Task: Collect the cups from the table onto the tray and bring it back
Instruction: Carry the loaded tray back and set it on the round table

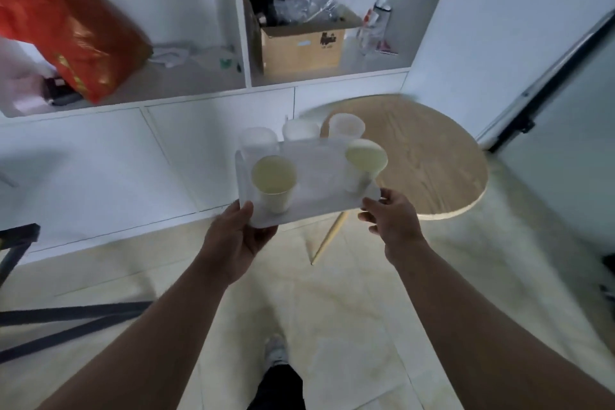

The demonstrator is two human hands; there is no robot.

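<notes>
Cups everywhere on this white tray (316,200), five of them as far as I can make out through the blur. The person carries it in the air with both hands. Left hand (238,236) has the near left corner, thumb on top and fingers (266,232) curled underneath, clamped on the tray. Right hand (391,220) has the near right corner, closed on the edge the same way.

Front left cup (274,181) and front right cup (364,161) both look yellowish inside, and the right one seems tilted. Three paler cups stand along the far edge: one at the left (258,141), one in the middle (299,130), one at the right (346,126).

The tray's right side hangs over the left edge of the round wooden bench (432,156), whose top looks bare otherwise. Behind are white shelves with a cardboard box (299,46) and a red bag (66,20).
</notes>
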